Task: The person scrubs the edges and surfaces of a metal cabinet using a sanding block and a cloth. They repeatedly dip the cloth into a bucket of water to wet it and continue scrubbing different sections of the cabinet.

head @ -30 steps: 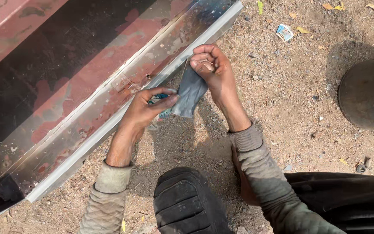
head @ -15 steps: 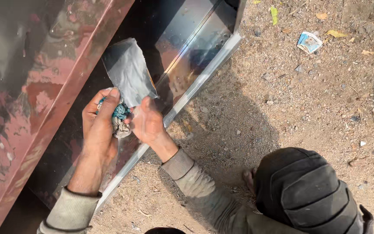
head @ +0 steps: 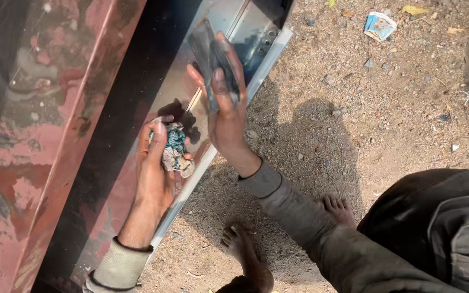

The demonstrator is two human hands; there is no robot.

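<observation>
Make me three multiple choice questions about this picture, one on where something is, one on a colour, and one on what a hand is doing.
1. Where does the crumpled wrapper lie?
A. On the dirt ground, upper right
B. On the shiny metal strip
C. In the left hand

2. What colour is the painted body panel on the left?
A. Green
B. Worn red
C. Yellow

3. How is the right hand placed?
A. Closed in a fist on the ground
B. Fingers spread flat, pressing a dark grey sheet onto the shiny metal strip
C. Tucked in a pocket

Answers: 1 A, it sits on bare dirt away from both hands. 2 B, the paint is red with pale worn patches. 3 B, the palm lies open over the sheet, while the left hand grips a bunched rag.
</observation>
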